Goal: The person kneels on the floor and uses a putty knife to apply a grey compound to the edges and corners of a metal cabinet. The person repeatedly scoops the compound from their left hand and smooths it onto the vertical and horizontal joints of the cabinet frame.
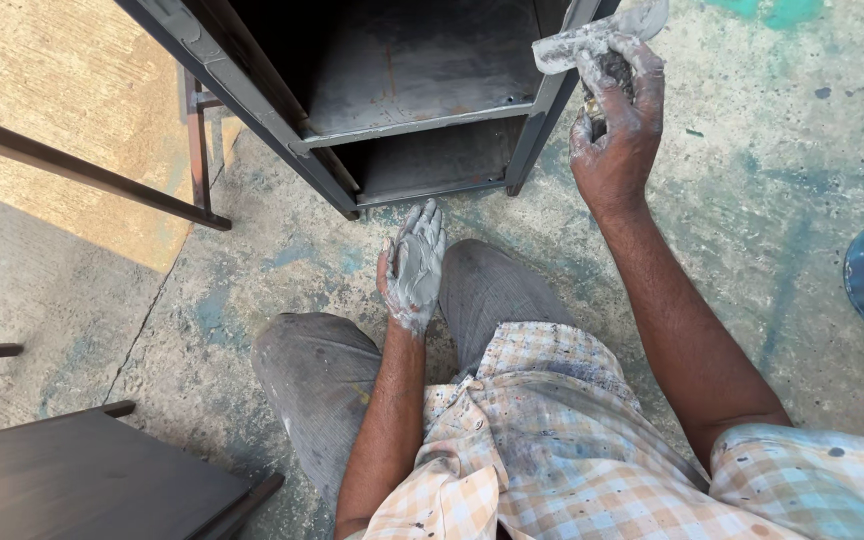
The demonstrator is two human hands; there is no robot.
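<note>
Against the cabinet frame [542,120], right hand [617,130] grips a rag [592,40].

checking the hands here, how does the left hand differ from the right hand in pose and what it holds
The left hand is open, fingers straight, holding nothing and hovering over the knees; the right hand is raised and closed around a putty-smeared scraper by the metal cabinet. The left palm is coated in grey putty; the right shows mostly bare skin on its back. Both carry grey smears.
</note>
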